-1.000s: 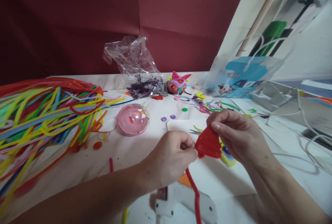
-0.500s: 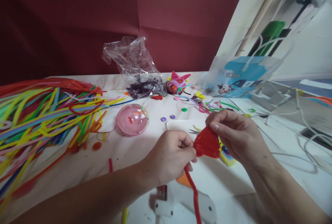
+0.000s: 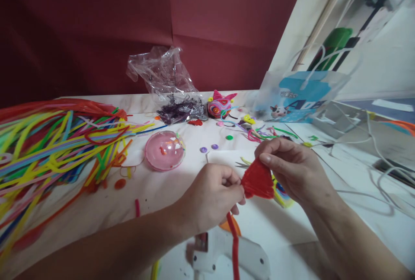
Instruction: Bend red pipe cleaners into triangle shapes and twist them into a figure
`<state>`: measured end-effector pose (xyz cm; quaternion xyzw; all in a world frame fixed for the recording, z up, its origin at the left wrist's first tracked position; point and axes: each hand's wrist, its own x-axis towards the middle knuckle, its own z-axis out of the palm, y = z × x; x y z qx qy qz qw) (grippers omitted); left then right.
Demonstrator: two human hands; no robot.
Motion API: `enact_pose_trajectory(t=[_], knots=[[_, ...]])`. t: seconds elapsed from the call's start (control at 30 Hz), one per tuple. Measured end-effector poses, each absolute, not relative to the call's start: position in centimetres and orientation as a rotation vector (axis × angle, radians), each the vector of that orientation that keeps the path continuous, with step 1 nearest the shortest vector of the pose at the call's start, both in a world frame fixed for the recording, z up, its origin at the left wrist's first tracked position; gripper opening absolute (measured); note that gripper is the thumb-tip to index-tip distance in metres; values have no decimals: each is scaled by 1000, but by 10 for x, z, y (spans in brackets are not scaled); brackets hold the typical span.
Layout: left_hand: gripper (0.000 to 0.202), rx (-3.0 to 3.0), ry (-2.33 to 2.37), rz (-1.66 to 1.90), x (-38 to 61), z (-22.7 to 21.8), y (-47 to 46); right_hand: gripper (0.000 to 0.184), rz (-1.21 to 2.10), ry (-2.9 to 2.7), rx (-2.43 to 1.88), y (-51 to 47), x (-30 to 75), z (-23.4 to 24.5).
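Observation:
My right hand [image 3: 292, 172] pinches a red triangular piece [image 3: 257, 180] coiled from pipe cleaner, just above the white table [image 3: 162, 193]. My left hand [image 3: 210, 198] is closed on the piece's left corner, where the loose red pipe cleaner tail [image 3: 234, 241] hangs down toward me. Behind the red piece, under my right hand, shows part of a yellow and multicoloured coiled piece [image 3: 283, 195]. A white glue gun [image 3: 233, 258] lies below my hands at the table's near edge.
A big heap of coloured pipe cleaners [image 3: 55, 141] fills the left. A pink clear dome [image 3: 164, 150], a crumpled plastic bag [image 3: 165, 81], a small pink coiled figure [image 3: 220, 105], loose beads and scraps lie behind. A blue-printed bag [image 3: 298, 96] and white cables [image 3: 372, 150] are at right.
The hanging red tail has swung left and more upright. Both hands with the red piece have shifted slightly left; the grip is unchanged.

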<state>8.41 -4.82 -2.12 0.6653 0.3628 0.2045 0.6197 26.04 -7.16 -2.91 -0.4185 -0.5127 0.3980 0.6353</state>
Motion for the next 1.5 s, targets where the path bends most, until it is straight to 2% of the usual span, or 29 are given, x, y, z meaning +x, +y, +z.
enact_pose_trajectory(t=[0.43, 0.6, 0.87, 1.1, 1.5], knots=[[14, 1453, 835, 449, 85, -19, -46, 17, 947, -1091, -946, -73, 253, -26], [15, 1367, 789, 564, 82, -7, -40, 19, 1089, -987, -895, -73, 255, -23], [16, 1316, 788, 690, 81, -6, -35, 19, 1302, -1147, -888, -74, 257, -24], [14, 1310, 838, 806, 84, -10, -37, 11, 1184, -1214, -989, -73, 255, -30], [15, 1248, 853, 845, 87, -13, -36, 21, 999, -1164, -1099, -71, 247, -37]])
